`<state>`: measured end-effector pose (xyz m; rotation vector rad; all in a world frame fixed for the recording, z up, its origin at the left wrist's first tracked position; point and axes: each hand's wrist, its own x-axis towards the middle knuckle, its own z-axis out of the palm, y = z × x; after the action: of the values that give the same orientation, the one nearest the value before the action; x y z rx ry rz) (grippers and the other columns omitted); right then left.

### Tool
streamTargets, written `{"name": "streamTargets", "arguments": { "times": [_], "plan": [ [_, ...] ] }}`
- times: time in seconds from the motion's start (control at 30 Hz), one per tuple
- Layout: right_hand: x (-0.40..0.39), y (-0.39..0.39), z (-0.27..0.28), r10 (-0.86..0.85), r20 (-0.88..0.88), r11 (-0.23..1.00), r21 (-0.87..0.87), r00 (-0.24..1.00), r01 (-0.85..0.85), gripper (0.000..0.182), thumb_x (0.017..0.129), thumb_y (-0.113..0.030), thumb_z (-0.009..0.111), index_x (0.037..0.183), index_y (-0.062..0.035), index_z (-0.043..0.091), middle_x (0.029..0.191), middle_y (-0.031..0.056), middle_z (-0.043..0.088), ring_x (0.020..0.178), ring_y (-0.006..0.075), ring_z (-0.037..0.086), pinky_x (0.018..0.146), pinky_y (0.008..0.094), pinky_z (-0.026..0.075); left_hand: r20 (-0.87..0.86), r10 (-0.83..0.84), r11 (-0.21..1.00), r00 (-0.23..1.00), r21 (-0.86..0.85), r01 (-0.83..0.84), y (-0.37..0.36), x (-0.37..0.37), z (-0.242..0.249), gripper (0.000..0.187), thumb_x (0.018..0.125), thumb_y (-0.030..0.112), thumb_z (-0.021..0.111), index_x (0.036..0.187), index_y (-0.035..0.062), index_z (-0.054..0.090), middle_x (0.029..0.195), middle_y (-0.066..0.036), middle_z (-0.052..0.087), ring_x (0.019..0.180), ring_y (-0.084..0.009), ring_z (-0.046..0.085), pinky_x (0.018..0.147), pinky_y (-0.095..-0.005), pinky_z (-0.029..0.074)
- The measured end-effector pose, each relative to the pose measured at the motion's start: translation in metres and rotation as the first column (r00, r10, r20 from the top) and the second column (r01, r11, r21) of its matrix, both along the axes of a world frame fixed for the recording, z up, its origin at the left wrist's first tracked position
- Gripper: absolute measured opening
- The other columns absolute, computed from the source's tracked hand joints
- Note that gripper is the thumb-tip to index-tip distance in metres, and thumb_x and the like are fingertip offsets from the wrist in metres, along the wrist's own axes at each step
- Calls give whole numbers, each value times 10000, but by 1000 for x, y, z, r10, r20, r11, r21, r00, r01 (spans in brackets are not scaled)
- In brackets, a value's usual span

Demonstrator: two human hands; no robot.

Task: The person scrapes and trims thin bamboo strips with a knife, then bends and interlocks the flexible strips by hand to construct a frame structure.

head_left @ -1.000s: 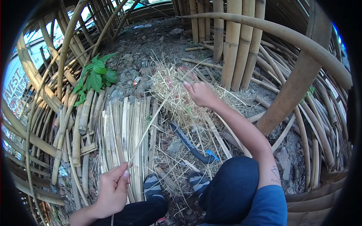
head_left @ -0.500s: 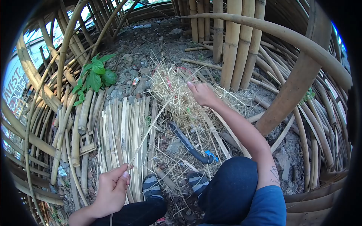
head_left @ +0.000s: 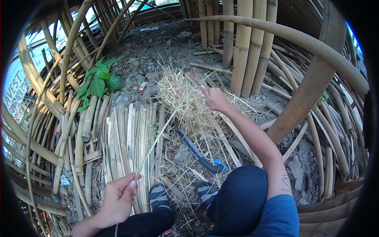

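Both hands grip one thin bamboo strip (head_left: 158,136), left hand (head_left: 117,199) pinching its near end, right hand (head_left: 215,98) closed on the far end over the straw pile (head_left: 185,102), keeping it taut.

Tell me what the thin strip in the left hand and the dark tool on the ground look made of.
Thin strip: seemingly split bamboo, pale, matte, fibrous like the flat slats beneath. Dark tool: probably a metal blade, dull grey, with a blue bit near one end; handle unclear.

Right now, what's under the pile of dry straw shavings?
The pile of dry straw shavings lies on stony ground, partly over a dark-handled knife and split bamboo strips. The knife's upper end and whatever lies beneath the pile's middle are covered.
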<state>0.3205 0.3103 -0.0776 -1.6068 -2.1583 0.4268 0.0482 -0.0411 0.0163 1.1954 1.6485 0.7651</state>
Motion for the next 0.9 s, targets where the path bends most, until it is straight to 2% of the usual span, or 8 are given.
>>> {"name": "streamTargets", "arguments": {
  "times": [0.1, 0.33, 0.4, 0.5, 0.63, 0.77, 0.83, 0.9],
  "plan": [
    [-6, -9, -5, 104, -134, 992, 81, 986, -94, 667, 993, -482, 260, 832, 43, 639, 794, 308, 624, 836, 467, 607, 805, 530, 455, 16, 21, 1000, 1000, -16, -21, 1, 0, 1, 277, 1013, 100, 400, 1217, -17, 547, 719, 21, 454, 515, -23, 343, 454, -179, 302],
    [-3, 6, -23, 85, -204, 991, 123, 975, -60, 670, 999, -452, 269, 747, 65, 612, 828, 316, 622, 847, 476, 597, 807, 535, 449, 11, 32, 999, 999, -41, -32, 3, 2, 6, 271, 1012, 104, 405, 1201, -21, 556, 718, 23, 457, 520, -23, 350, 456, -180, 308],
    [-1, 8, -22, 16, -148, 1000, 23, 989, -12, 665, 997, -452, 275, 761, 69, 614, 818, 320, 619, 840, 482, 592, 810, 533, 445, 34, 65, 994, 997, -91, -61, 5, 6, 6, 269, 1012, 101, 404, 1198, -18, 558, 722, 24, 461, 524, -23, 354, 459, -179, 310],
    [-9, 4, -26, 139, -234, 979, 177, 962, -98, 664, 998, -454, 265, 782, 51, 637, 813, 316, 623, 848, 471, 604, 795, 533, 452, 64, 58, 991, 996, -122, -50, 5, 5, 7, 271, 1011, 102, 405, 1201, -17, 558, 728, 23, 463, 522, -24, 349, 462, -180, 311],
    [1, 14, -22, -61, -35, 993, 95, 998, 64, 666, 997, -468, 240, 823, 8, 672, 838, 281, 649, 874, 445, 624, 789, 514, 482, 26, 70, 992, 997, -109, -66, 5, 5, 7, 274, 1011, 105, 404, 1201, -21, 557, 730, 21, 463, 517, -23, 339, 461, -181, 308],
    [-4, 13, -23, 84, -37, 976, 207, 996, -74, 673, 988, -493, 240, 897, 2, 688, 897, 278, 656, 923, 444, 618, 831, 509, 477, 24, 18, 994, 1000, -106, -16, 6, 1, 0, 273, 1010, 105, 409, 1198, -23, 561, 730, 24, 466, 516, -24, 348, 460, -183, 313],
    [11, 32, -14, -280, -186, 960, -30, 942, 279, 668, 976, -512, 261, 964, 0, 690, 973, 295, 643, 986, 451, 601, 870, 512, 456, 22, 20, 995, 1000, -96, -17, 6, 1, -2, 272, 1009, 104, 410, 1194, -24, 563, 729, 25, 468, 516, -24, 352, 458, -184, 314],
    [19, 36, -14, -352, -223, 935, -32, 909, 354, 672, 971, -520, 264, 979, 0, 690, 1004, 302, 633, 1012, 452, 592, 890, 509, 444, 60, 36, 991, 998, -128, -28, 9, -1, -2, 272, 1009, 105, 412, 1188, -31, 565, 728, 27, 469, 512, -25, 353, 453, -183, 313]
  ]
}}
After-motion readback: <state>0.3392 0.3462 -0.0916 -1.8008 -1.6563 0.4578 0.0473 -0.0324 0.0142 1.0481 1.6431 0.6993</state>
